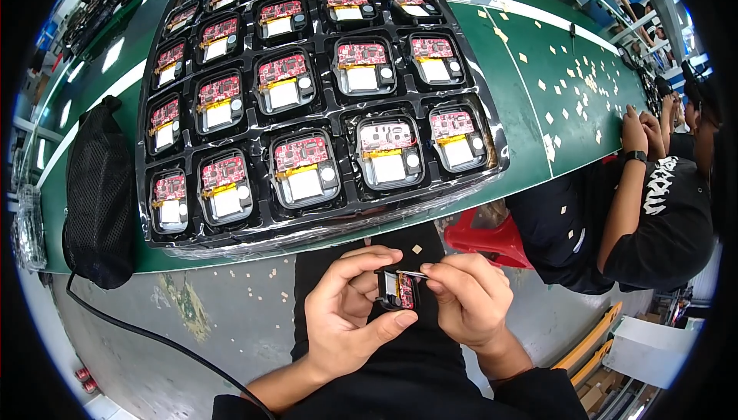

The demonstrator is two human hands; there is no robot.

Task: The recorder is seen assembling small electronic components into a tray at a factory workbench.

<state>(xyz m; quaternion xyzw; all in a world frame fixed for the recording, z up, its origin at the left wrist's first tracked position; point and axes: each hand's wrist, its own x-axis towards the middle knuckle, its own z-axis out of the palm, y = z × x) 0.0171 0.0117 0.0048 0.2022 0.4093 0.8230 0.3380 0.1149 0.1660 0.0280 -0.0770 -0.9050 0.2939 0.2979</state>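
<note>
Above my lap, my left hand grips a small black device housing between thumb and fingers. Inside the housing show a red circuit board, a strip of yellow tape and a whitish battery. My right hand pinches thin metal tweezers, whose tip reaches the upper edge of the housing. Just beyond both hands, a black plastic tray lies on the green workbench. Its pockets hold several similar housings, each with a red board and a white battery.
A black mesh-covered object stands left of the tray, its cable running toward me. Small pale squares are scattered on the bench at right. Nearby on the right sits a co-worker, beside a red stool.
</note>
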